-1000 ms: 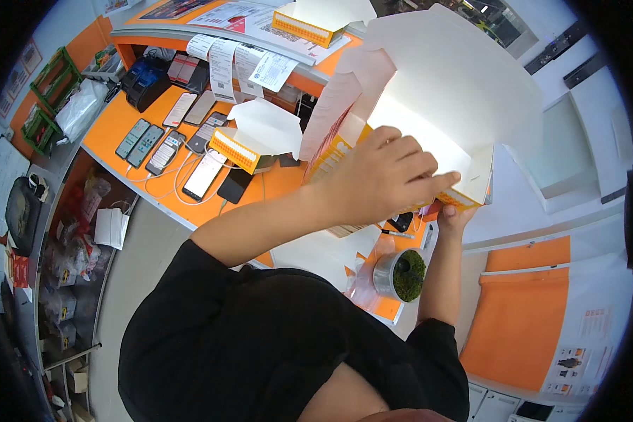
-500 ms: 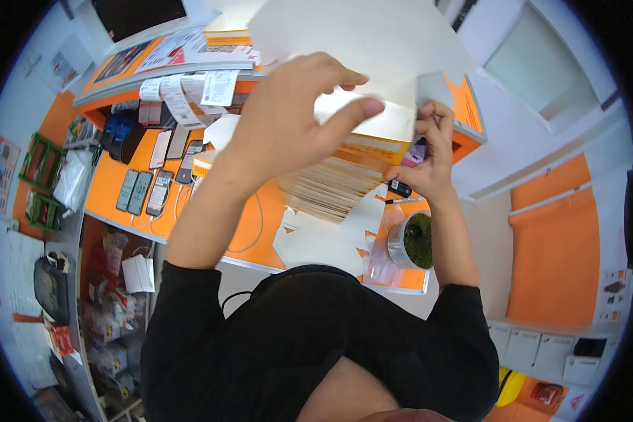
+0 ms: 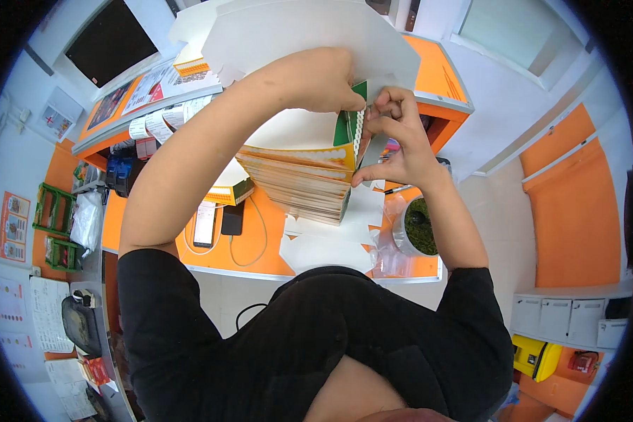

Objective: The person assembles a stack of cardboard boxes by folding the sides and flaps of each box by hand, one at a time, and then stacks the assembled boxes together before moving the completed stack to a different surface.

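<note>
In front of me stands a tall stack of flat cardboard blanks (image 3: 295, 190) with yellow-orange printed edges. On top lies a partly folded cardboard box (image 3: 288, 133), white inside, its big white panel raised at the back. My left hand (image 3: 323, 81) reaches over it to the right corner, thumb down on a green flap (image 3: 342, 130); its other fingers are partly hidden. At the same corner my right hand (image 3: 401, 144) has curled fingers on the outside of the side wall. Its thumb rests lower, at the edge near the top of the stack.
A metal tin with green moss-like contents (image 3: 420, 228) stands at the right, near a pen (image 3: 399, 189). Left of the stack are a yellow box (image 3: 232, 191), a lit phone (image 3: 205, 225), a dark phone (image 3: 233, 219) and a white cable. White cardboard (image 3: 323, 253) lies at the front edge.
My left hand has moved from open above the box to its right corner, onto the green flap. The right hand stays at that side, fingers shifted. The head view has moved slightly.
</note>
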The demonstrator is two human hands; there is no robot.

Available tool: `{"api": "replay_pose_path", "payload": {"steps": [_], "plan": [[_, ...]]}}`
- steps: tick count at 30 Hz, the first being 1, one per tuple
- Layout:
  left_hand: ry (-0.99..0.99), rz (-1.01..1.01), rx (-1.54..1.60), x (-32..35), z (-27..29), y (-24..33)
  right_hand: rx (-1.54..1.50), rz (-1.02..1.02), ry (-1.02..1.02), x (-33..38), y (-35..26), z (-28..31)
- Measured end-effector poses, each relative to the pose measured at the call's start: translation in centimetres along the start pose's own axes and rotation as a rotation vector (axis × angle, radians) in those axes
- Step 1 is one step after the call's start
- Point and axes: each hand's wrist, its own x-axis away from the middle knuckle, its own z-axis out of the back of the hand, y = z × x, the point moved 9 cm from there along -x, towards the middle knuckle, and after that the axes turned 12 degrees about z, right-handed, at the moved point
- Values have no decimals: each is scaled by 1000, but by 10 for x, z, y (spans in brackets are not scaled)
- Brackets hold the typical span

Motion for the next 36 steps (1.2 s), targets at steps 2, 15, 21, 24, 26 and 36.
{"api": "replay_pose_path", "payload": {"steps": [2,15,21,24,26,36], "plan": [[-36,38,-22,-3,-5,-4,-21,-19,-11,-4,1,-3],[96,31,-170,-21,-12,-3,7,-32,-61,-1,0,-4],[84,84,-205,-17,-14,-7,-110,-55,-28,2,1,-10],[83,96,-199,-15,-16,-7,-158,-85,-21,4,5,-12],[93,92,-182,-17,-22,-6,-152,-76,-6,2,7,-12],[115,-251,143,30,34,-49,113,11,-20,-12,-18,9]]}}
